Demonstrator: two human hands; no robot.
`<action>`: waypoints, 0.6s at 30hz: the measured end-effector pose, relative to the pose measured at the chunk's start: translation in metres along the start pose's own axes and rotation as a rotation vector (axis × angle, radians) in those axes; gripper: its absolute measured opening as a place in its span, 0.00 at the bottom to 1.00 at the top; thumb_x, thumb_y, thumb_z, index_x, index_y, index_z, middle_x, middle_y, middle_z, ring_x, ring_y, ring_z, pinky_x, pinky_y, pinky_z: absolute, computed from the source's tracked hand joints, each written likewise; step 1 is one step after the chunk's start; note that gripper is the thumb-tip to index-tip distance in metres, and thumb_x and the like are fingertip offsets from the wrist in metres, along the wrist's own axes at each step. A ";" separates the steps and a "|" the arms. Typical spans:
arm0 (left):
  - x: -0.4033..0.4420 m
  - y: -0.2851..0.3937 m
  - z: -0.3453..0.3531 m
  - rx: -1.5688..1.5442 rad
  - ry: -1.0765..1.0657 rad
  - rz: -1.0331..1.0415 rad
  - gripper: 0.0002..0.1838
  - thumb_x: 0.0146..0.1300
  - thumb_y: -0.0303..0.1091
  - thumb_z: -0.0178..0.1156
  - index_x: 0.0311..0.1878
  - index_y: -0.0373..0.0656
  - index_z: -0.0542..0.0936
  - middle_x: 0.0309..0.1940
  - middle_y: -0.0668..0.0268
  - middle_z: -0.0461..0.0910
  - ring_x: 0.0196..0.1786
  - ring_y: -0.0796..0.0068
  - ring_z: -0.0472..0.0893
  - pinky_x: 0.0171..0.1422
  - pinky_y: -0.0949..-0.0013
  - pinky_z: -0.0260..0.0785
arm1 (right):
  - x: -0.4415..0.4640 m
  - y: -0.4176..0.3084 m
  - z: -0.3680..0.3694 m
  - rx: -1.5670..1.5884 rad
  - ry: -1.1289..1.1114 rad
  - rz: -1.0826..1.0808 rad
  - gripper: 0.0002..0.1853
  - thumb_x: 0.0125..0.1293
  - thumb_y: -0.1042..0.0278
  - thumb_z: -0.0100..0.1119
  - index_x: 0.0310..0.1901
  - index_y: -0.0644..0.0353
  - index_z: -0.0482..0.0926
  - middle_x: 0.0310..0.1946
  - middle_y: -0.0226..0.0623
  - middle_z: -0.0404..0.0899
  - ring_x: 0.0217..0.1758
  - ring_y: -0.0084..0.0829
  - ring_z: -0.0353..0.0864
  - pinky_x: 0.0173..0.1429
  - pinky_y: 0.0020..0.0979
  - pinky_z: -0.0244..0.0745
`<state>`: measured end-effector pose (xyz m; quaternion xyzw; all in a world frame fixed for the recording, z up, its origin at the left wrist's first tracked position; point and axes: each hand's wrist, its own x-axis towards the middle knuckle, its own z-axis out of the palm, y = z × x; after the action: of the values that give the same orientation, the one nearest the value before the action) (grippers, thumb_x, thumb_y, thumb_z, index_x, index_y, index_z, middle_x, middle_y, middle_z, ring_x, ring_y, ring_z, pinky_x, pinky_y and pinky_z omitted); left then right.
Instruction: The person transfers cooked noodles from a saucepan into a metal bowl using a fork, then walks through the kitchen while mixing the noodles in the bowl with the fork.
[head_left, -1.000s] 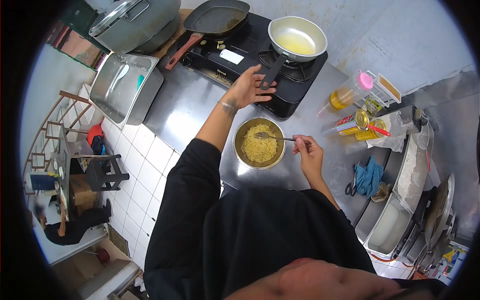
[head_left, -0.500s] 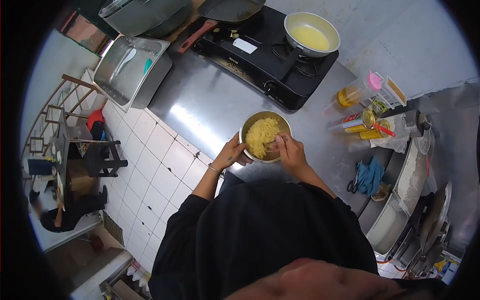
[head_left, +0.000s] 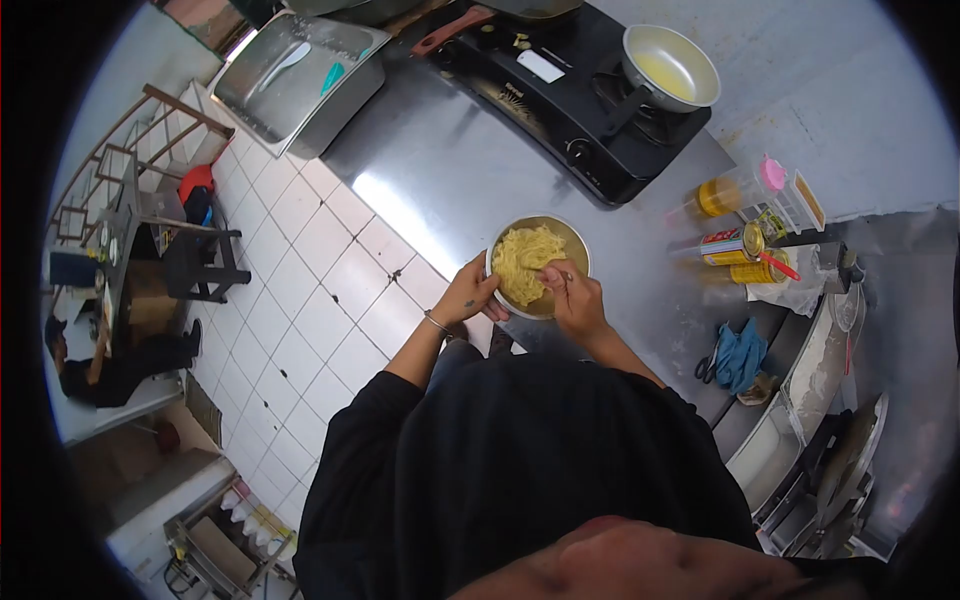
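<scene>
A round metal bowl [head_left: 576, 240] of yellow noodles [head_left: 522, 262] is close in front of my body, near the steel counter's front edge. My left hand [head_left: 468, 292] grips the bowl's left rim, thumb on the inside and fingers underneath. Over the bowl's right side is my right hand [head_left: 577, 300], its fingers pinched together at the noodles. A thin utensil may be between them, but the fingers cover it. The noodles are heaped toward the bowl's left side.
Beyond the counter [head_left: 430, 170] stands a black gas stove [head_left: 520, 100] with a pan [head_left: 672, 68] of yellow liquid. A steel basin [head_left: 290, 85] is at left. Cans [head_left: 732, 245], a pink-lidded jug [head_left: 745, 185] and a blue cloth [head_left: 740, 355] lie right. Another person [head_left: 130, 375] is far left.
The view has shifted, so the stove and basin appear farther right. The noodles now lie more to the bowl's left, looser and stirred. Both hands keep their places at the bowl.
</scene>
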<state>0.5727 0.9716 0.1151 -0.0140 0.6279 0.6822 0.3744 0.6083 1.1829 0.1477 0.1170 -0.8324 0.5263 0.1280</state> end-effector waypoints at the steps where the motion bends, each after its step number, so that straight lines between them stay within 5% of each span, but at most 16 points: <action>1: -0.007 -0.003 0.000 -0.056 0.040 0.009 0.29 0.72 0.27 0.42 0.73 0.35 0.47 0.32 0.49 0.81 0.25 0.61 0.86 0.27 0.66 0.83 | -0.006 -0.002 0.001 -0.029 -0.048 0.024 0.07 0.72 0.70 0.53 0.39 0.64 0.76 0.30 0.44 0.82 0.30 0.46 0.84 0.33 0.38 0.78; 6: -0.049 -0.030 -0.013 -0.116 0.193 0.060 0.30 0.71 0.27 0.41 0.74 0.37 0.48 0.34 0.49 0.82 0.26 0.61 0.86 0.28 0.68 0.84 | -0.004 -0.014 -0.016 -0.312 -0.202 -0.072 0.08 0.74 0.71 0.50 0.41 0.66 0.76 0.29 0.41 0.83 0.30 0.38 0.86 0.35 0.32 0.79; 9: -0.087 -0.043 -0.014 -0.186 0.240 0.104 0.30 0.71 0.27 0.41 0.74 0.37 0.48 0.34 0.50 0.82 0.26 0.61 0.86 0.28 0.68 0.84 | -0.001 -0.023 0.016 -0.252 -0.141 -0.270 0.06 0.72 0.72 0.53 0.40 0.65 0.77 0.30 0.43 0.83 0.31 0.45 0.85 0.35 0.36 0.79; 12: -0.137 -0.061 -0.022 -0.253 0.317 0.145 0.29 0.70 0.27 0.41 0.74 0.37 0.50 0.33 0.51 0.82 0.25 0.61 0.86 0.28 0.68 0.84 | -0.017 -0.047 0.065 -0.057 -0.203 -0.243 0.07 0.72 0.72 0.53 0.39 0.66 0.77 0.30 0.43 0.83 0.32 0.44 0.85 0.37 0.36 0.80; 18: -0.291 -0.131 -0.035 -0.438 0.677 0.253 0.27 0.70 0.25 0.43 0.71 0.34 0.53 0.29 0.49 0.82 0.23 0.61 0.85 0.23 0.68 0.82 | -0.063 -0.138 0.129 0.170 -0.747 -0.239 0.05 0.70 0.71 0.57 0.40 0.64 0.78 0.29 0.42 0.83 0.31 0.43 0.85 0.37 0.35 0.80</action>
<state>0.8354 0.7885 0.1390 -0.2393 0.5523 0.7971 0.0483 0.7013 1.0118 0.1897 0.4065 -0.7555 0.4961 -0.1334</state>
